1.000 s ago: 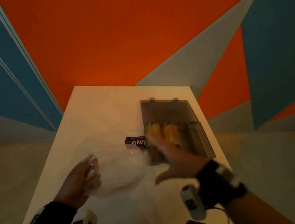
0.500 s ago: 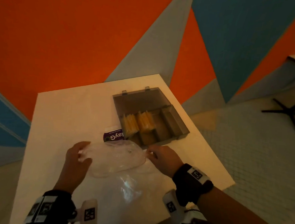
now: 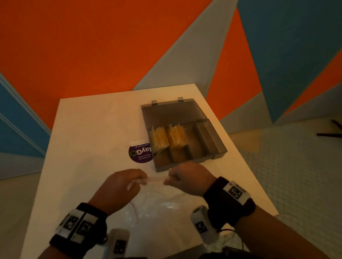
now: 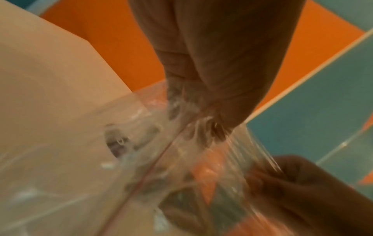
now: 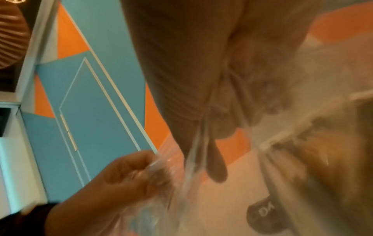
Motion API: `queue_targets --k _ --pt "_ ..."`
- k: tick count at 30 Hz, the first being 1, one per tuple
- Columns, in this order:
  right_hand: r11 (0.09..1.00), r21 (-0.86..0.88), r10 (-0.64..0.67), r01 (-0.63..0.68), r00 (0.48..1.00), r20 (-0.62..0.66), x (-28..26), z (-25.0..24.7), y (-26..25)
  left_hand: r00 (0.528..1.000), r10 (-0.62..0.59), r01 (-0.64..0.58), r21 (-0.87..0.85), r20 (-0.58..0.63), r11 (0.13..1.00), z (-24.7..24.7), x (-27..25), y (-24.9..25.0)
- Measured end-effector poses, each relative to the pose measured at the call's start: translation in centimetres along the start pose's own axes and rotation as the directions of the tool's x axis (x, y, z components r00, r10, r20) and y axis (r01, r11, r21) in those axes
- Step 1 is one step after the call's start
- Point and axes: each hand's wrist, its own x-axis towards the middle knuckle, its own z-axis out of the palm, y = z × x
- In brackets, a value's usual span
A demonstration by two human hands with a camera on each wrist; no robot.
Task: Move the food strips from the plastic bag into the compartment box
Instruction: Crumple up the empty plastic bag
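A clear plastic bag [image 3: 159,205] lies on the white table [image 3: 91,129] in front of me, and I see no strips in it. My left hand [image 3: 124,184] pinches the left end of the bag's top edge. My right hand [image 3: 185,179] pinches the right end, and the edge is stretched between them. Both wrist views show the bag [image 4: 181,159] [image 5: 181,167] held between curled fingers. The grey compartment box [image 3: 214,143] stands open just beyond my hands, its lid flat behind it. Yellow food strips [image 3: 168,138] fill two of its far compartments.
A purple round label [image 3: 140,153] lies on the table left of the box. The box sits near the table's right edge. Beyond the table rise orange, blue and grey wall panels. Dark chair legs [image 3: 336,132] stand on the tiled floor at far right.
My right hand came back from the box to the bag. Both hands moved together to the bag's top edge and now pinch it taut. The head view swung left.
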Motion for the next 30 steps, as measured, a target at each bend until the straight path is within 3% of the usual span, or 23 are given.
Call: queue_targets --k 2,5,7,9,11,12,14,15,16,18,19,20,23,25,27,30 --pt "0.996 0.092 0.014 -0.01 0.999 -0.04 -0.3 -0.8 1.0 0.991 -0.066 0.05 -0.131 -0.119 0.99 -0.9 -0.9 -0.8" --pt "0.941 0.337 0.096 -0.026 0.977 -0.192 -0.7 -0.8 2.5 0.905 -0.292 0.137 -0.435 -0.31 0.89 -1.0 -1.9 -1.2" --pt "0.813 0.571 0.198 -0.113 0.976 -0.09 -0.9 -0.2 2.6 0.839 -0.406 0.175 -0.526 -0.363 0.832 -0.6 -2.0 -1.1" --pt "0.701 0.688 0.227 -0.189 0.973 0.036 -0.7 1.2 1.7 0.763 -0.504 0.199 -0.593 -0.406 0.78 -0.1 -1.6 -0.7" --pt "0.655 0.748 0.268 -0.107 0.958 -0.098 0.2 2.5 -0.4 0.689 -0.587 0.196 -0.67 -0.425 0.716 0.6 -0.7 -0.3" --pt "0.65 0.758 0.327 -0.047 0.919 -0.222 0.9 2.8 -1.6 0.683 -0.623 0.173 -0.744 -0.382 0.645 1.0 -0.2 0.1" --pt "0.723 0.685 0.381 0.085 0.779 -0.498 2.1 3.5 -3.1 0.722 -0.661 0.119 -0.905 -0.204 0.409 1.8 0.5 1.3" --pt "0.766 0.632 0.357 0.118 0.74 -0.57 2.8 3.8 -3.5 0.755 -0.651 0.125 -0.955 -0.083 0.268 2.0 0.8 2.1" --pt "0.804 0.582 0.306 0.118 0.757 -0.577 3.6 4.3 -3.7 0.793 -0.608 0.153 -0.979 0.041 0.133 2.1 1.2 3.0" --pt "0.86 0.505 0.177 0.081 0.879 -0.442 4.5 5.0 -4.2 0.835 -0.519 0.216 -0.976 0.184 0.001 2.3 1.4 3.8" --pt "0.874 0.472 0.085 0.115 0.92 -0.382 4.6 5.1 -4.6 0.836 -0.512 0.217 -0.976 0.197 -0.02 2.6 1.4 3.6" --pt "0.874 0.452 -0.019 0.177 0.943 -0.333 4.6 5.5 -4.7 0.835 -0.531 0.184 -0.983 0.145 0.02 3.0 1.2 2.9" --pt "0.916 0.268 -0.239 0.3 0.942 -0.236 3.0 6.1 -3.9 0.811 -0.584 0.098 -0.975 -0.037 0.199 3.6 0.6 0.4" --pt "0.934 0.124 -0.292 0.335 0.917 -0.273 1.4 6.5 -2.7 0.807 -0.588 0.068 -0.983 -0.046 0.17 3.0 0.2 -0.2" --pt "0.943 0.067 -0.289 0.326 0.9 -0.325 0.6 6.6 -1.5 0.833 -0.552 0.062 -0.995 0.011 0.074 2.0 -0.1 -0.3" --pt "0.937 0.155 -0.285 0.314 0.941 -0.182 1.0 5.8 -0.5 0.808 -0.569 0.173 -0.985 0.154 -0.02 1.7 0.0 0.3"
